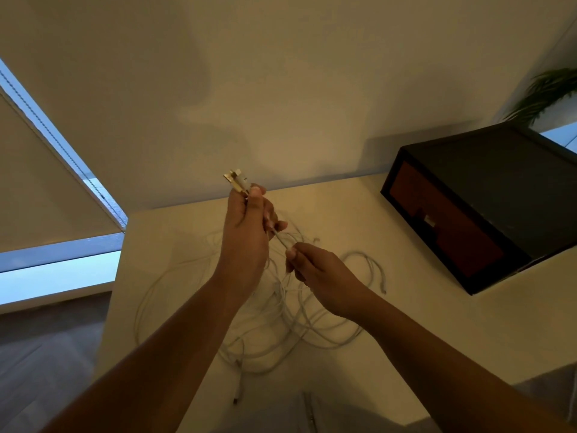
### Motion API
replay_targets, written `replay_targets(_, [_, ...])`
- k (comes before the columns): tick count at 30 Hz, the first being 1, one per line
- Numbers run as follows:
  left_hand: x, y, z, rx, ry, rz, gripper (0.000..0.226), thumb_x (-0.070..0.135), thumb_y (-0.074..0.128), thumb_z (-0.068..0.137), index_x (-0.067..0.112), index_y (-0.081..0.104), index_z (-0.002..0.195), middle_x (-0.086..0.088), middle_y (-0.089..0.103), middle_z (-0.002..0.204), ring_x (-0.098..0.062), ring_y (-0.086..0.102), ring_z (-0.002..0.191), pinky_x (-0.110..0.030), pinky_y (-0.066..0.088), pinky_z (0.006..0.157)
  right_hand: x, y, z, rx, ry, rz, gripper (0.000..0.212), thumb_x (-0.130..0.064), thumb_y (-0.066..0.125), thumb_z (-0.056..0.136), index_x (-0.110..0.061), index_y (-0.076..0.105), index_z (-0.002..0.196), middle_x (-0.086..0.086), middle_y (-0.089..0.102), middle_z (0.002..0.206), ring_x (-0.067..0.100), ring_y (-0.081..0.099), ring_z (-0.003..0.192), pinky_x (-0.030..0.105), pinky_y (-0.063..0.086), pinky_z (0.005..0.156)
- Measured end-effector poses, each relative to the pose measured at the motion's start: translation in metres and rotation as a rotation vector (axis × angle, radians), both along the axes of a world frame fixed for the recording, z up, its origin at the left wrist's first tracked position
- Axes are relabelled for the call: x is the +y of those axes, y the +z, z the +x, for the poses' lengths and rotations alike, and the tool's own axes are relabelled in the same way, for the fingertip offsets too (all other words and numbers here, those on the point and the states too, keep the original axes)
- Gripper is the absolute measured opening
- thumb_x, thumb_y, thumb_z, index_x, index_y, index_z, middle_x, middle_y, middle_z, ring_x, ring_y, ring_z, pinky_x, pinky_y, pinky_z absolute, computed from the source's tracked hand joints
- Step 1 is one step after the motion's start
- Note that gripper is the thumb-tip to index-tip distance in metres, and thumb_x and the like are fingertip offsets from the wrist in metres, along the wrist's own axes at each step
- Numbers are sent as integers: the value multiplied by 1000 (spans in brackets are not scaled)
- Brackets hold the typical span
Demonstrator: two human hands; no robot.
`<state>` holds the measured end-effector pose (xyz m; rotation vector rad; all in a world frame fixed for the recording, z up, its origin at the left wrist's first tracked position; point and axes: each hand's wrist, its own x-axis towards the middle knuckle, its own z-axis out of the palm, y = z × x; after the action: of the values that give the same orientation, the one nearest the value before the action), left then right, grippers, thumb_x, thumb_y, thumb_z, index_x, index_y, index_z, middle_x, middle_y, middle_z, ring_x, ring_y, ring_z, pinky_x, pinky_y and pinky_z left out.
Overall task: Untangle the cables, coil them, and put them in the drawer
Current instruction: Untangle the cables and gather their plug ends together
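Observation:
A tangle of thin white cables (pixel 281 310) lies spread over the white table (pixel 406 354). My left hand (pixel 246 232) is raised above the tangle and grips the plug ends (pixel 239 181) of cables, which stick up past my fingers. My right hand (pixel 318 273) pinches a white cable (pixel 281 240) just below the left hand, and the short stretch between the two hands is taut. A dark box with a reddish-brown drawer front (pixel 443 220) stands at the right of the table, its drawer closed.
The table stands against a pale wall (pixel 281 89). A window with a roller blind (pixel 46 189) is at the left. A green plant (pixel 549 92) shows behind the box. One loose cable end (pixel 236 398) lies near the table's front edge.

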<state>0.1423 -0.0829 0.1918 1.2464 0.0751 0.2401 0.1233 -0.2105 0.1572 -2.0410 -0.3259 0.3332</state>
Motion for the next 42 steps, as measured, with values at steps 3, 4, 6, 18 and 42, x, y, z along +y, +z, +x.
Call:
replay_targets(3, [2, 7, 3, 21, 59, -96, 24, 20, 30, 105, 19, 43, 86, 12, 37, 55, -4, 31, 48, -19, 32, 49, -3, -5, -5, -9, 32, -16, 34, -37, 35, 102, -23, 52, 76, -10, 45, 63, 2, 39, 54, 20, 34, 57])
replay_targets(4, [3, 8, 3, 26, 67, -121, 25, 21, 30, 105, 19, 41, 83, 11, 36, 56, -5, 29, 48, -19, 28, 47, -4, -7, -6, -15, 35, -25, 34, -37, 36, 101, -24, 51, 75, -10, 45, 62, 3, 38, 54, 21, 34, 56])
replay_targets(6, [5, 10, 3, 37, 72, -166, 29, 23, 31, 105, 19, 37, 77, 9, 32, 56, -6, 25, 48, -19, 23, 44, -6, -10, -6, -53, 24, -62, 34, -37, 36, 101, -25, 50, 72, -10, 45, 60, 5, 39, 53, 23, 34, 55])
replay_targets(18, [1, 14, -6, -49, 92, -130, 33, 21, 30, 105, 18, 32, 72, 8, 26, 54, -6, 19, 46, -21, 17, 43, -2, -10, 6, -204, -33, -282, 39, -41, 32, 102, -23, 46, 70, -9, 46, 55, 6, 43, 51, 29, 34, 54])
replay_targets(42, [17, 30, -1, -175, 164, -194, 30, 15, 30, 105, 16, 31, 75, 10, 29, 53, -8, 22, 47, -20, 27, 45, -31, -35, 21, -178, -90, -268, 44, -46, 33, 100, -27, 41, 61, -8, 48, 56, 12, 44, 52, 34, 39, 56])
